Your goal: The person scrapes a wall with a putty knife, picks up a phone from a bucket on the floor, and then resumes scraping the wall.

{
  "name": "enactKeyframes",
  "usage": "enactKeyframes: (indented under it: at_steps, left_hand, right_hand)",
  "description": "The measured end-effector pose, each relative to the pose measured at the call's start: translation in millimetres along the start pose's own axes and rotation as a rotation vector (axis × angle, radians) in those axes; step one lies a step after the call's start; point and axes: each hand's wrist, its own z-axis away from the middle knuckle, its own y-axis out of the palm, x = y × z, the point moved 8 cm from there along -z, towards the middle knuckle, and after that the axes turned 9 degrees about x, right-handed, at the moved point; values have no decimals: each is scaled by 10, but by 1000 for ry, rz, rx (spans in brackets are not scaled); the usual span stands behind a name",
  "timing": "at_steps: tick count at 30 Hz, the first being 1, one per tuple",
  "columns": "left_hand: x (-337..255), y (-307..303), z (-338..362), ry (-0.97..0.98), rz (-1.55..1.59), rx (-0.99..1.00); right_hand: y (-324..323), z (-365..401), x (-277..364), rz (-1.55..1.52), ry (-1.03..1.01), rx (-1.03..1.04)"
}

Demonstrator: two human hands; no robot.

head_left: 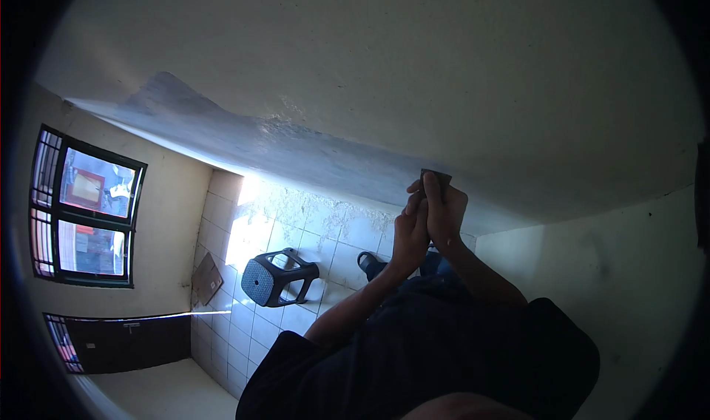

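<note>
My right hand (446,211) grips a small dark rectangular piece (436,175) and holds it against the pale wall (384,72). Pressed against that hand from the left, my left hand (410,236) has its fingers reaching up to the same piece. Both forearms rise from my dark shirt (444,353) at the bottom of the view. The hands cover most of the piece; only its top edge shows.
A dark plastic stool (277,276) stands on the white tiled floor (251,324) to the left of my arms. My dark shoe (369,262) is next to it. A flat brown board (206,278) lies by the left wall, below a barred window (85,209).
</note>
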Motion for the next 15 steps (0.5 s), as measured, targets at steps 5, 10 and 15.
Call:
enactKeyframes:
  at_steps: [5,10,15]
  left_hand:
    - [404,61,112,-58,48,-54]
    - [0,0,-104,-31,15,31]
    - [349,54,238,-22,35,-9]
  right_hand:
    - [-140,173,-390,81,64,5]
    - [22,-111,159,75,-36,39]
    - [-45,288,-234,65,76,86]
